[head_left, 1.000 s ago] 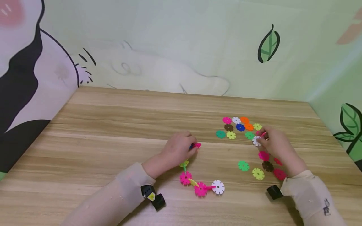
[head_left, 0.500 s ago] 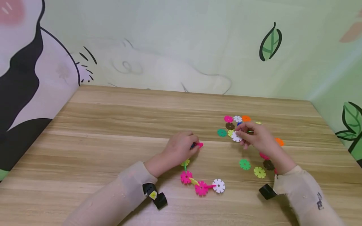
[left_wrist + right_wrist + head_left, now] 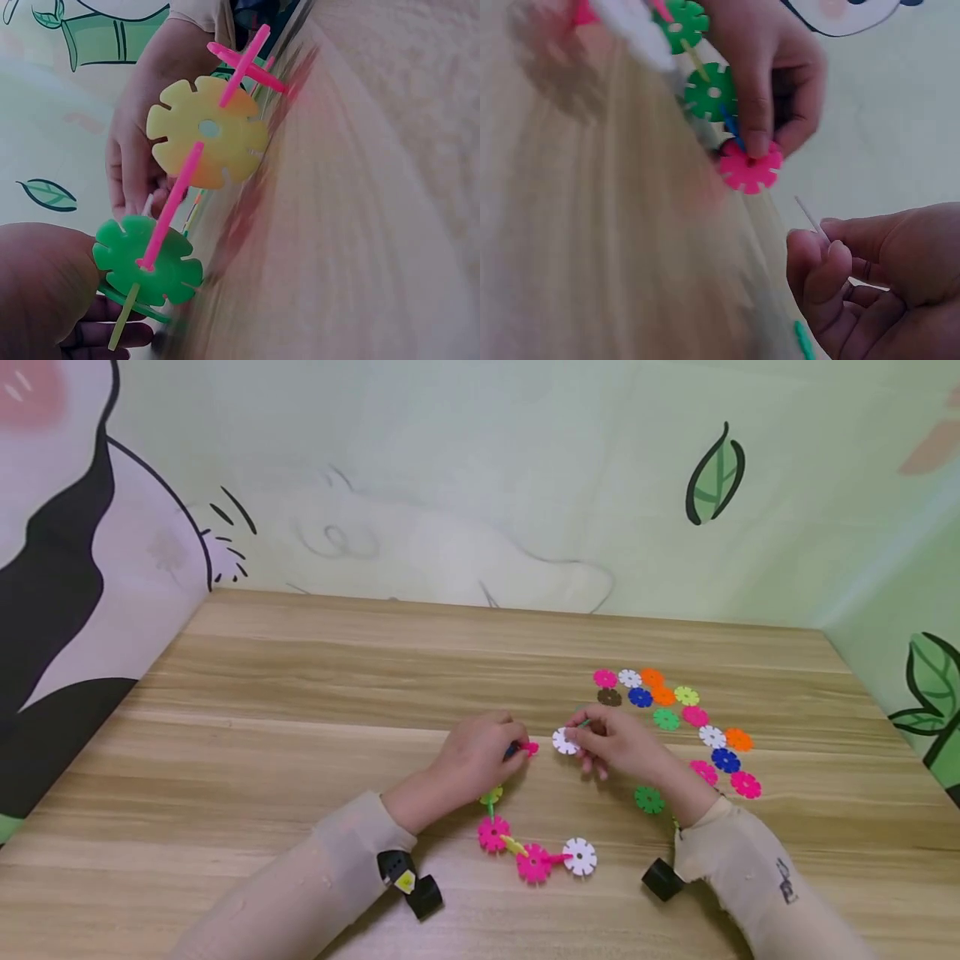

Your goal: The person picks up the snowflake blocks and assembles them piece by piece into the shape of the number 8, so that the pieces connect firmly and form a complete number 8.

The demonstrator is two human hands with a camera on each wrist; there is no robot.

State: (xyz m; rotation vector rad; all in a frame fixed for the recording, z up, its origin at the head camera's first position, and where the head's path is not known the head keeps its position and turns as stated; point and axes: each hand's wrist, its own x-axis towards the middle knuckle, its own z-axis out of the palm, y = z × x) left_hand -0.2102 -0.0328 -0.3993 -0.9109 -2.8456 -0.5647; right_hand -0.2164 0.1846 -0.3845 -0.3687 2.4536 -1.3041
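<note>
My left hand (image 3: 480, 756) grips the upper end of a chain of linked, notched plastic discs. A pink disc (image 3: 531, 748) sticks out past its fingertips, and in the right wrist view a blue disc (image 3: 731, 126) stands edge-on beside the thumb. The chain runs down to a pink disc (image 3: 492, 833) and ends at a white disc (image 3: 580, 857). In the left wrist view a yellow disc (image 3: 180, 161) and a green disc (image 3: 154, 281) belong to it. My right hand (image 3: 618, 743) pinches a loose white disc (image 3: 565, 741), a short gap from the pink one.
Several loose discs lie at the right on the wooden table (image 3: 300, 693), among them an orange disc (image 3: 739, 739) and a blue disc (image 3: 725, 761). A green disc (image 3: 648, 800) lies under the right forearm's near side. A painted wall (image 3: 420, 485) borders the table's far edge.
My right hand has carried the white disc leftward from the loose discs at the right to near my left hand. My left hand and the chain have stayed almost still.
</note>
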